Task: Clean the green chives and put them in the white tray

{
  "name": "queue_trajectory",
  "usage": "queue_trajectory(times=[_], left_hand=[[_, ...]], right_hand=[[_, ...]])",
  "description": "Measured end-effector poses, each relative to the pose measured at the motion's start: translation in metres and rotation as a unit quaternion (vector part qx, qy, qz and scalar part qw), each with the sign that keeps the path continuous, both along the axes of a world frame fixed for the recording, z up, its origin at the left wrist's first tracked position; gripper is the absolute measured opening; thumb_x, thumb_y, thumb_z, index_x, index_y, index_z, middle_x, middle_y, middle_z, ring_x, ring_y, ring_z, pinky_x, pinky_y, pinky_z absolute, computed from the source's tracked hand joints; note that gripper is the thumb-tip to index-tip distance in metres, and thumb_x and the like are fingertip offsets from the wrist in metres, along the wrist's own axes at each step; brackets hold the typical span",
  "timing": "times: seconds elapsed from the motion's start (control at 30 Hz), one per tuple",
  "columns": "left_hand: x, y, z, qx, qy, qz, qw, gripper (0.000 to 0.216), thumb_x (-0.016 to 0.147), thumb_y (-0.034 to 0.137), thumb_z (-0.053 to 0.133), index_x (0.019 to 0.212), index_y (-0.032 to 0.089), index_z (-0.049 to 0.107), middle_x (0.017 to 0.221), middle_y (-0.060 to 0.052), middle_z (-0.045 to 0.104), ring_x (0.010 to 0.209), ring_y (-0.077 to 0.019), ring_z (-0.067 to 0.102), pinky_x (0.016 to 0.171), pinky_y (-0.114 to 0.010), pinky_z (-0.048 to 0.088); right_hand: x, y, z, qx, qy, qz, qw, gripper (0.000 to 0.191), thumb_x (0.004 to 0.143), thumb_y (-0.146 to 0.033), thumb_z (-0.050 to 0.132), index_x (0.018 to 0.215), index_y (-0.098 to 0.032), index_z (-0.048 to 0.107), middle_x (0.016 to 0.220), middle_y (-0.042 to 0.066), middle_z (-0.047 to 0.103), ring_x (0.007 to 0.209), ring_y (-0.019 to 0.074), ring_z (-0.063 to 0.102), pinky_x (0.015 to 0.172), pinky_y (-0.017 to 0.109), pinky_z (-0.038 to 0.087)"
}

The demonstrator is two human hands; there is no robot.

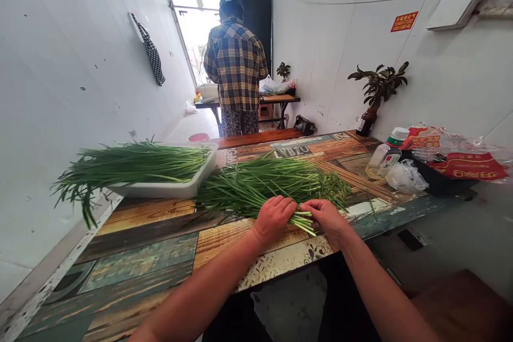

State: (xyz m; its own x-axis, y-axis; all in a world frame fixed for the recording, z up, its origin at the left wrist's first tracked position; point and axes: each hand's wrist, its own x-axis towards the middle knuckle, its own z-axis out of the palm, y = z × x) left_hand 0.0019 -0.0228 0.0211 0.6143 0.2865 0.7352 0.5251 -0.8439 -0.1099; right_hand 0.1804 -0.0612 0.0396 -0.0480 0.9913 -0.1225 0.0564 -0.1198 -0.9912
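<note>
My left hand (276, 218) is closed around a small bunch of garlic chives (302, 222), whose pale cut ends stick out to the right. Thumb and fingers of my right hand (326, 219) pinch at the stems just beside it; the exact strands between the fingertips are hard to see. Behind both hands a loose heap of garlic chives (264, 181) lies on the wood-patterned table (160, 262). Further left, a white tray (184, 188) holds a thick pile of long garlic chives (148, 163), with leaves hanging over its left side.
Thin wooden skewers (360, 181) lie right of the heap. A clear bottle (387, 155), a crumpled plastic bag (406, 176) and red-printed packaging (465, 163) crowd the right end. A brown bottle with a plant (368, 117) stands by the wall. Beyond, a person in a plaid shirt (236, 64) faces away.
</note>
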Motion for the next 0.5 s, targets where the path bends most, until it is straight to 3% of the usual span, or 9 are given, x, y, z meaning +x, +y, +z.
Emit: queue_trajectory(times=[0.1,0.3,0.5], left_hand=[[0.000,0.001,-0.001,-0.010,-0.003,-0.001,1.000,0.033,0.099,0.026,0.026,0.092,0.015,0.056,0.087,-0.006,0.065,0.072,-0.0157,0.053,0.066,-0.029,0.042],[0.002,-0.001,-0.002,-0.028,-0.021,0.005,0.999,0.027,0.097,0.025,0.032,0.089,0.015,0.055,0.077,-0.005,0.063,0.067,-0.0157,0.052,0.064,-0.029,0.044],[0.002,0.000,-0.004,-0.024,-0.061,-0.004,0.998,0.020,0.095,0.021,0.037,0.095,0.013,0.056,0.074,-0.005,0.063,0.068,-0.0159,0.056,0.064,-0.029,0.047]], right_hand=[[-0.003,0.003,0.001,0.030,-0.022,-0.031,0.999,0.031,0.058,-0.043,0.074,0.067,-0.015,0.064,0.061,-0.001,0.056,0.051,0.0085,0.043,0.047,0.022,0.033],[-0.005,0.004,-0.009,0.125,-0.070,-0.080,0.986,0.025,0.065,-0.039,0.069,0.070,-0.015,0.065,0.068,0.002,0.062,0.063,0.0128,0.053,0.058,0.024,0.042],[0.025,0.014,-0.021,0.156,-0.104,-0.205,0.961,0.039,0.069,-0.053,0.065,0.076,-0.015,0.067,0.059,0.002,0.058,0.051,0.0129,0.047,0.048,0.025,0.037]])
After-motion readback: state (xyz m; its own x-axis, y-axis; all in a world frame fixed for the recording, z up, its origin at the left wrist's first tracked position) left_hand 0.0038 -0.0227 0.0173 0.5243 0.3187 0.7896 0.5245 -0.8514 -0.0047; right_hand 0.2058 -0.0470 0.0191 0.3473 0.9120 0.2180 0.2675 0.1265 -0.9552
